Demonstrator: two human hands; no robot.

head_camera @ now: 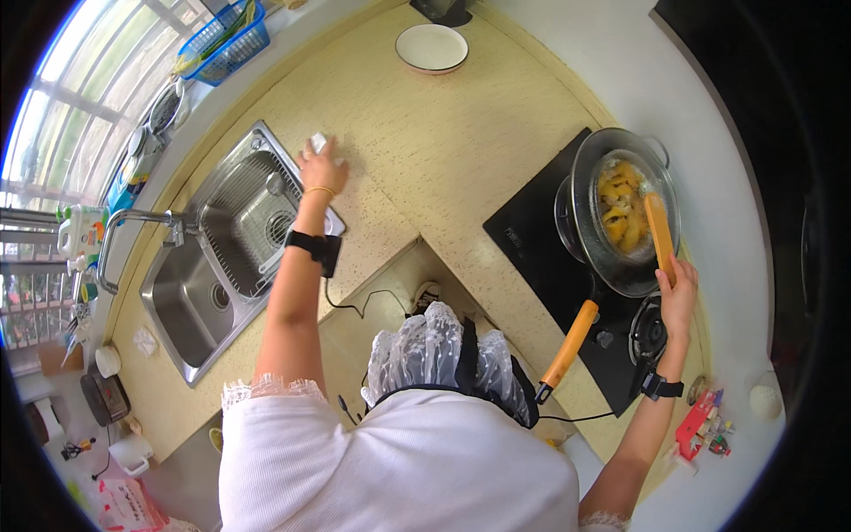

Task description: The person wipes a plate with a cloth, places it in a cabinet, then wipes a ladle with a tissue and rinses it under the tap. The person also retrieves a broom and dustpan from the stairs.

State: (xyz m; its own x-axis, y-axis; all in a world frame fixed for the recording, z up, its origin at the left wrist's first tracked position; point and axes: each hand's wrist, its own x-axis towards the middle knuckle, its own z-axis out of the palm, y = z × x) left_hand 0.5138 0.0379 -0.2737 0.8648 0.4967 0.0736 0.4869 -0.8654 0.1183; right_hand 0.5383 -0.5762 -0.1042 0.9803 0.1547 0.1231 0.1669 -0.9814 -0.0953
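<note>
My left hand (324, 171) lies on the counter beside the sink's upper right edge, its fingers over a crumpled white tissue or cloth (319, 141). My right hand (678, 292) is closed around the lower end of a flat wooden spatula (657, 223). The spatula reaches over the rim of a wok (578, 206) on the black cooktop (532, 246). Yellow-brown food pieces (619, 206) lie in bubbling liquid in the wok. The wok's wooden handle (568, 349) points down toward my body.
A double-bowl steel sink (199, 326) with a drain rack and faucet (143, 216) is at left. A white plate or shallow bowl (432, 48) stands on the far counter. A blue basket (229, 46) is by the window. A second burner (648, 329) is near my right wrist.
</note>
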